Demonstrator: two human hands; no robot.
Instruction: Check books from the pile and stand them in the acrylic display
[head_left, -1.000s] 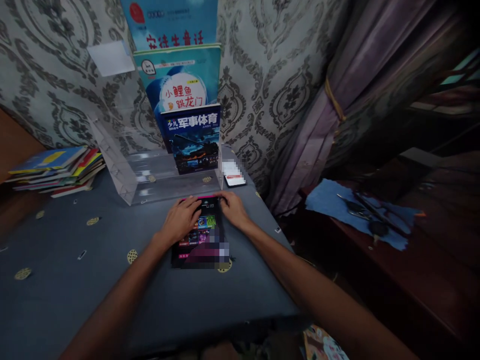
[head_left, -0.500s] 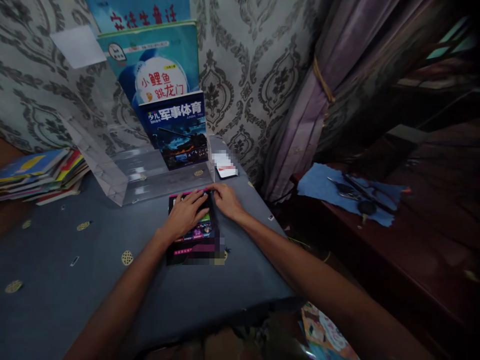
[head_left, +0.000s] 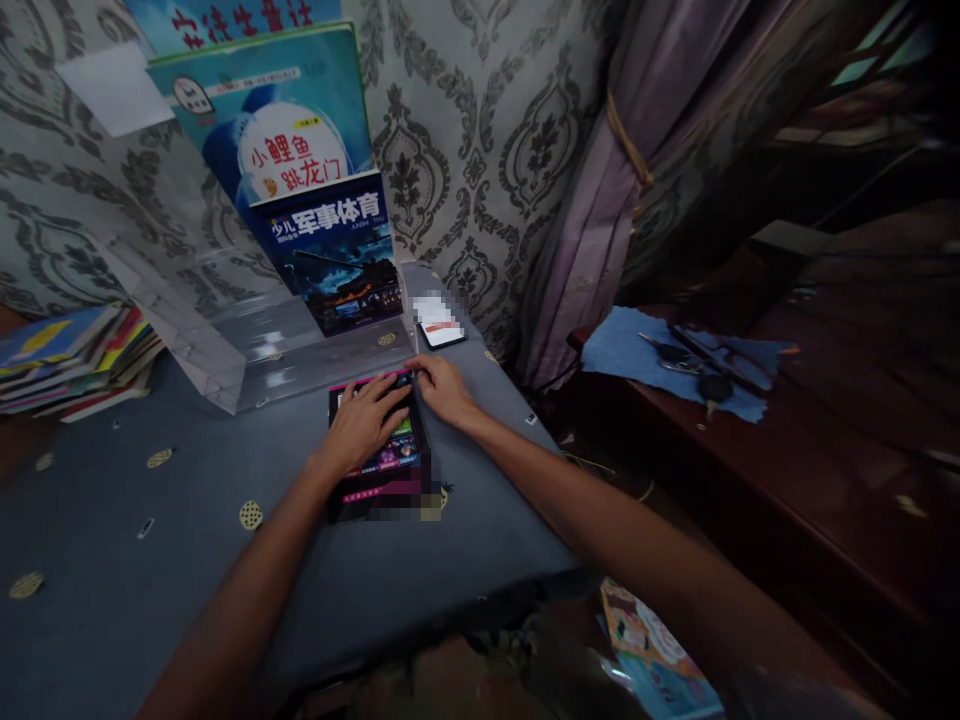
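Observation:
A dark book with a pink edge (head_left: 382, 470) lies flat on the grey tablecloth (head_left: 112, 580), just in front of a clear acrylic stand (head_left: 225, 350). My left hand (head_left: 364, 420) rests flat on the book's upper half with its fingers spread. My right hand (head_left: 442, 388) grips the book's top right corner with curled fingers. In the stand a dark blue book (head_left: 330, 250) is propped upright, with a teal book (head_left: 277, 120) and a light blue book (head_left: 232, 15) stepped behind it.
A stack of colourful books (head_left: 71, 355) lies at the table's left. A phone (head_left: 439, 328) lies beside the stand. To the right stand a tied purple curtain (head_left: 622, 170) and a dark wooden surface with a blue cloth (head_left: 660, 365). Another book (head_left: 652, 650) lies on the floor.
The view has swung to the right, so everything sits further left in the picture. My left hand has slid a little across the book toward its top right; my right hand stays at the corner.

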